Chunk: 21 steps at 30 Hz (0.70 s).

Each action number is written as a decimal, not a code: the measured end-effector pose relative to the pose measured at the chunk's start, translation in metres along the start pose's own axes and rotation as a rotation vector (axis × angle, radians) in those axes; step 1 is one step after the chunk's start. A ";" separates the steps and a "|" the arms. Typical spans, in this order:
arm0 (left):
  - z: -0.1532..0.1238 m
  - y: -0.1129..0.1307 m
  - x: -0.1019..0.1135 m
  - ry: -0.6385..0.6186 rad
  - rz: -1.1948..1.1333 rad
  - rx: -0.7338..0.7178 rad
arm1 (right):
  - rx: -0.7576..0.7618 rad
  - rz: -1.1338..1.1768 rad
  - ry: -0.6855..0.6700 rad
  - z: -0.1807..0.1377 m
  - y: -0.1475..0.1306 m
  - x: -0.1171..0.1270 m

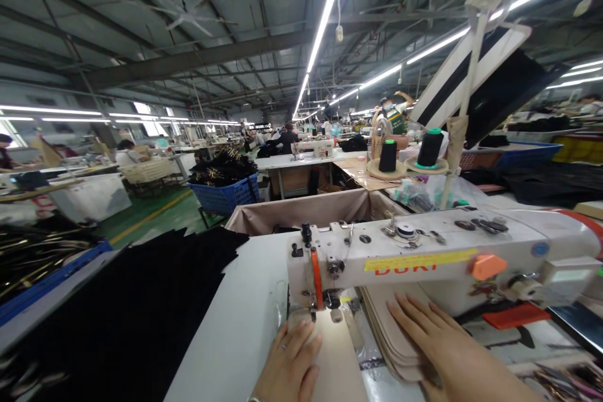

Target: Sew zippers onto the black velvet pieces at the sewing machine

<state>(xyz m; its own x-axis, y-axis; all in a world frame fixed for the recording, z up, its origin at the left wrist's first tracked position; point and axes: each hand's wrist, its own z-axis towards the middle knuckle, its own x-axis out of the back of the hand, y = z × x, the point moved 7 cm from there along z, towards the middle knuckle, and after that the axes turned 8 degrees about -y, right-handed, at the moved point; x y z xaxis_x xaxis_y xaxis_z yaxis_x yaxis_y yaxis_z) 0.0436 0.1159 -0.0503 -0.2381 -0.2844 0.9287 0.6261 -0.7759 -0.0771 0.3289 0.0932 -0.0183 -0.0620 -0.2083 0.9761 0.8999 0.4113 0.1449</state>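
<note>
Item 1: sewing machine (456, 240), front of arm; red-orange lettering (406, 269), partly covered by yellow strip (424, 259); I read approximately "DUKI". Item 2: round blue sticker (540, 249), same machine; illegible on my feed.

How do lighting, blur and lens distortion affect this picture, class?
In the head view, tube lights glare white overhead; the black fabric at left loses nearly all detail; the far background looks soft, while the nearby sewing machine is clearer; wide-angle stretching seems to lengthen the forearm behind the right hand.
</note>
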 end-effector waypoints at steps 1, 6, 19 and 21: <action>0.000 0.001 0.001 -0.011 -0.020 0.011 | -0.015 -0.001 0.012 0.003 0.000 0.003; 0.005 0.010 0.017 -0.131 -0.140 0.133 | 0.166 0.101 0.124 0.012 -0.061 0.044; 0.007 0.017 0.026 -0.173 -0.257 0.232 | 0.104 0.381 0.084 0.048 -0.134 0.001; 0.008 0.018 0.026 -0.172 -0.266 0.243 | 0.110 0.370 0.083 0.048 -0.134 0.003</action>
<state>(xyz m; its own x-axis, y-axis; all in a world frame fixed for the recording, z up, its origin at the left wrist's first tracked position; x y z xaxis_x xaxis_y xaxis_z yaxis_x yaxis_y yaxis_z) 0.0541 0.0991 -0.0246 -0.3003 0.0229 0.9536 0.7217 -0.6482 0.2428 0.1876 0.0804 -0.0274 0.2970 -0.0974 0.9499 0.8028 0.5641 -0.1932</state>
